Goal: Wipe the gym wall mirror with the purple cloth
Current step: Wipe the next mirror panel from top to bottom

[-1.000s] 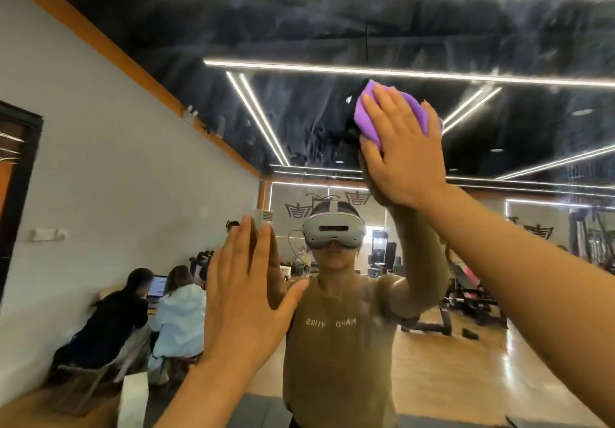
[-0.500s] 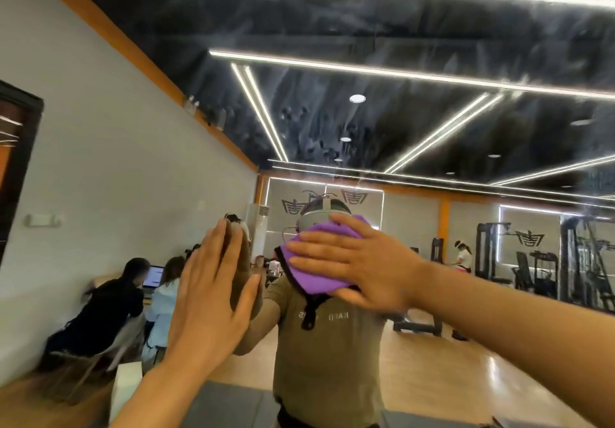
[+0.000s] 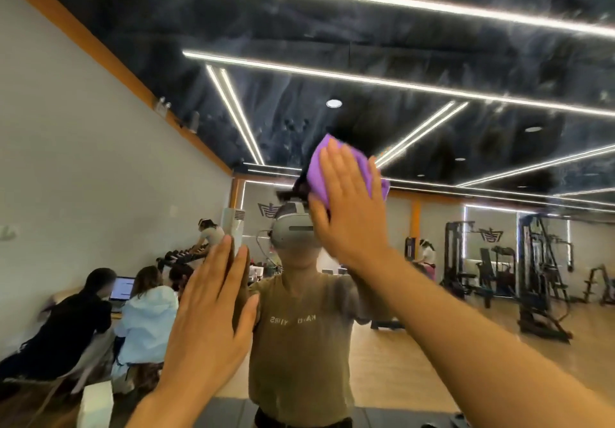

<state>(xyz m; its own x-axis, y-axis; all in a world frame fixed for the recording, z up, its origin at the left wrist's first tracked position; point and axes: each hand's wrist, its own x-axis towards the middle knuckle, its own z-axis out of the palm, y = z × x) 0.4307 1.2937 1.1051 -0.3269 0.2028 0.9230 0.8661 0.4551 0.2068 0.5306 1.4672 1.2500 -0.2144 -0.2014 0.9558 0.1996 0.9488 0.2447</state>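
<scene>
Filling nearly the whole frame, the mirror [image 3: 432, 61] shows smeared, cloudy streaks across its upper half, where a dark ceiling with long light strips [image 3: 366, 81] is reflected; its own edges are hard to make out, and it cannot be told where glass ends and the white wall [image 3: 83, 161] at the left begins. The reflected person [image 3: 299, 344] in an olive shirt stands at lower centre, cut off at the waist by the bottom edge, the face blurred and partly hidden behind a grey headset [image 3: 291, 231] and the raised right hand. Reflected gym machines [image 3: 539, 278] at the right and seated people [image 3: 109, 321] at the lower left are soft and lack detail. The right forearm enters from the lower right corner and reaches up and leftward to the centre of the frame. The left forearm rises from the bottom edge, left of centre. The right hand [image 3: 349, 208] is spread flat, fingers straight and pointing up, pressing the purple cloth [image 3: 317, 174] against the glass just above the reflected headset; most of the cloth is hidden under the palm, with only its upper and right edges showing. The left hand [image 3: 213, 314] is released and flat, fingers straight and close together, holding nothing, its palm toward the glass; whether it touches the surface cannot be told.
</scene>
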